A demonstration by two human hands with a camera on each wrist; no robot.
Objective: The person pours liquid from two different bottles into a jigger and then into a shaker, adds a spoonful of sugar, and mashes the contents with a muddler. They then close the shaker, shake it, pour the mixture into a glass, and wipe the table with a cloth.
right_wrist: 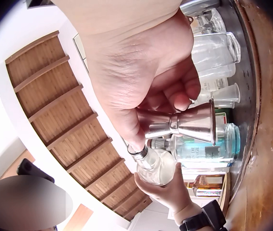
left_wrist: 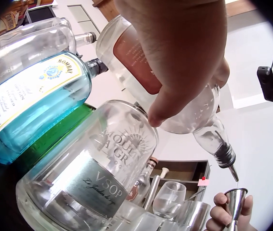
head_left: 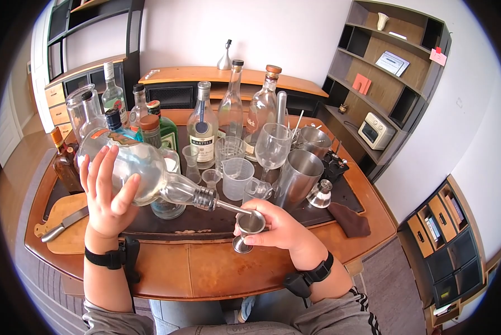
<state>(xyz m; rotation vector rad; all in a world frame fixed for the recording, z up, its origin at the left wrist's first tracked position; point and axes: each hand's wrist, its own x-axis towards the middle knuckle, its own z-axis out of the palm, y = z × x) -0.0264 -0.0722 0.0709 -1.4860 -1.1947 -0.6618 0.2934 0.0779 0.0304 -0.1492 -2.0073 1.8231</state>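
A clear glass bottle tipping over a metal jigger

The left hand is wrapping parted fingers and thumb around the bottle, seemingly steadying its weight while the neck is slanting down. The right hand is clamping thumb and fingers on the jigger, holding it upright above the table. The pour spout is aiming into the jigger, probably to limit spilling.
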